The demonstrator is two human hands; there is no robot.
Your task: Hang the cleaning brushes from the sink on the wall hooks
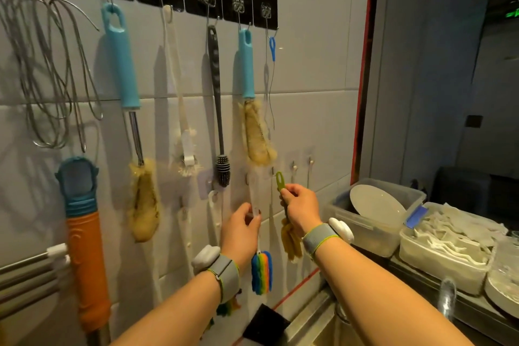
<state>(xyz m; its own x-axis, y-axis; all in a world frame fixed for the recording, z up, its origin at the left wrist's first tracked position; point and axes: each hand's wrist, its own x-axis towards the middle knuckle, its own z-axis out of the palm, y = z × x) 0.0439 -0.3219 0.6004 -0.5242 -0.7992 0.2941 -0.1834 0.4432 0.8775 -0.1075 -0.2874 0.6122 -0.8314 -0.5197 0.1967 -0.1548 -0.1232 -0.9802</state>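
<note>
My right hand [300,205] grips a small brush with a green looped handle [280,181] and yellowish bristles [290,241] hanging below my wrist. The green loop is raised close to a small white hook [293,168] in the lower row on the tiled wall. My left hand [241,229] pinches the clear handle [256,199] of a rainbow sponge brush [261,272], which hangs down the wall from another lower hook. Along the upper row of metal hooks [265,12] hang several brushes, among them one with a blue handle [247,64] and a black one [217,104].
A wire whisk [47,70] and an orange and teal tool [84,233] hang at the left. To the right, a plastic bin holding a white plate [376,202] and a tub of white cloths [449,236] stand on the steel counter. A black sponge [265,323] lies below.
</note>
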